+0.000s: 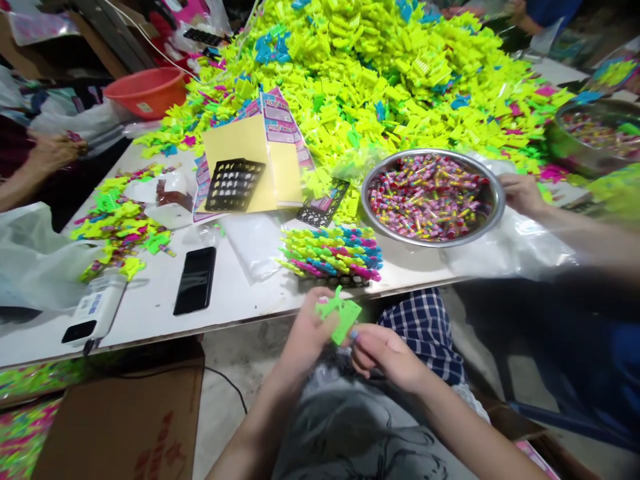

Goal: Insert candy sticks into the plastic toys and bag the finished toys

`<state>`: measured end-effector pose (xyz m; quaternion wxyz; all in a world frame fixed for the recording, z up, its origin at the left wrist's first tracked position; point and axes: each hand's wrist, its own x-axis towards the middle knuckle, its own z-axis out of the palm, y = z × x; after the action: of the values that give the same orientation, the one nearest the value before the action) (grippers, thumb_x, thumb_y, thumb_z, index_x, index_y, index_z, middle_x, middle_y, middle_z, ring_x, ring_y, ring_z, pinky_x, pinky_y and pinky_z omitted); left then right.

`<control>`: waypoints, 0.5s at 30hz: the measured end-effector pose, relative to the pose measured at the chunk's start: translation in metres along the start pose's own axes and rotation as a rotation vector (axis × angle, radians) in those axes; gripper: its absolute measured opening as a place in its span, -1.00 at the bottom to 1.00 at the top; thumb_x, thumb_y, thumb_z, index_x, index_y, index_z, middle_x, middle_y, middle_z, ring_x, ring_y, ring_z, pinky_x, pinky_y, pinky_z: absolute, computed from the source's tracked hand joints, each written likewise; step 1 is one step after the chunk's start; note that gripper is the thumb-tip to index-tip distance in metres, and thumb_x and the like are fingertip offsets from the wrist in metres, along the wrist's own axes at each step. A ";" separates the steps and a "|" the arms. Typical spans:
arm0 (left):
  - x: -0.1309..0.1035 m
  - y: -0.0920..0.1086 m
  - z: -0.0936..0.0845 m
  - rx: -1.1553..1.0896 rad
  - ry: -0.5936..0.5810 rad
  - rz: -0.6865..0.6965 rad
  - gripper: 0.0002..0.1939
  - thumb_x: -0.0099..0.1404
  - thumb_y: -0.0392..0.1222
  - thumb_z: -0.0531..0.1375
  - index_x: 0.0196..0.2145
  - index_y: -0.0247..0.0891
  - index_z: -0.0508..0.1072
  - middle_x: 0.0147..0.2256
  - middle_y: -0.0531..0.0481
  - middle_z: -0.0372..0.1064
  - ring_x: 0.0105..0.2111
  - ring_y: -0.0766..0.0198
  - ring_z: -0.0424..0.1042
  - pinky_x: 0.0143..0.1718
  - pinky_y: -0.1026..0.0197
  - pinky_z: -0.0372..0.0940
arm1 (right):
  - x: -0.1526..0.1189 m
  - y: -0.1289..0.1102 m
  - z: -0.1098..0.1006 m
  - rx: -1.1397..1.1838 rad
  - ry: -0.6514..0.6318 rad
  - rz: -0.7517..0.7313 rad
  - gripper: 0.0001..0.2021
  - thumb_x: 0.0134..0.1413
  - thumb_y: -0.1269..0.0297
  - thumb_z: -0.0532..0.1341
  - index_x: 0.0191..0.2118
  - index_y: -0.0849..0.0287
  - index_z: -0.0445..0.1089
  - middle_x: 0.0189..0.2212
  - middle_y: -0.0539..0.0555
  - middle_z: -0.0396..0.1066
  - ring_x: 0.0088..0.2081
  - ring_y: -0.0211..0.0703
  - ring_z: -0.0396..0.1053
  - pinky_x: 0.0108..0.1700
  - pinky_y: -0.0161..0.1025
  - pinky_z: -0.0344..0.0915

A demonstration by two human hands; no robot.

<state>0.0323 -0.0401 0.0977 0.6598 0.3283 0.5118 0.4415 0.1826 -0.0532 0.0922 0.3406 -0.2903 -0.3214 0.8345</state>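
Observation:
Just in front of the table edge, my left hand [311,327] is closed on a bright green plastic piece [346,319]. My right hand [383,350] is pinched at the lower right of that piece, with a small bluish and pink thing at its fingertips, too small to make out. Behind my hands, a dense block of yellow, blue, pink and green pieces [333,252] stands in a black tray [345,281] at the table edge. To its right is a steel bowl [367,220] filled with small candy-like tubes [430,197].
A big heap of yellow-green pieces [390,73] covers the table's back. Cards [240,143], black grids [235,185], a phone [195,280] and a white device [103,303] lie left. Another person's hand [523,193] touches the bowl's right side; further hands [57,150] are far left.

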 end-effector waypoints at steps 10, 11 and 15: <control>-0.010 0.014 -0.003 0.250 0.018 0.056 -0.67 0.11 -0.15 0.18 -0.18 -0.12 0.16 -0.47 0.14 0.28 -0.58 0.43 0.30 -0.51 0.38 0.21 | 0.003 0.002 0.003 0.047 0.096 0.046 -0.65 -0.04 0.03 0.20 -0.38 0.29 0.33 -0.80 -0.21 -0.05 -0.77 -0.43 -0.01 -0.70 -0.43 -0.05; -0.010 0.014 -0.003 0.249 0.004 0.047 -0.67 0.11 -0.15 0.17 -0.18 -0.13 0.15 -0.48 0.15 0.27 -0.58 0.43 0.30 -0.51 0.38 0.21 | 0.003 0.004 0.003 0.068 0.093 0.039 -0.66 -0.03 0.03 0.19 -0.39 0.29 0.33 -0.81 -0.22 -0.06 -0.78 -0.44 -0.03 -0.70 -0.43 -0.04; -0.006 0.013 -0.005 0.321 0.009 0.043 -0.67 0.12 -0.16 0.16 -0.17 -0.15 0.14 -0.46 0.16 0.25 -0.56 0.44 0.28 -0.48 0.38 0.20 | 0.007 0.010 -0.001 0.049 0.108 0.047 -0.66 0.01 0.03 0.15 -0.43 0.28 0.31 -0.80 -0.21 -0.07 -0.77 -0.44 -0.05 -0.70 -0.43 -0.04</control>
<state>0.0238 -0.0407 0.1107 0.5868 0.4384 0.5717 0.3696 0.1750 -0.0532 0.0821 0.3449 -0.3340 -0.2752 0.8329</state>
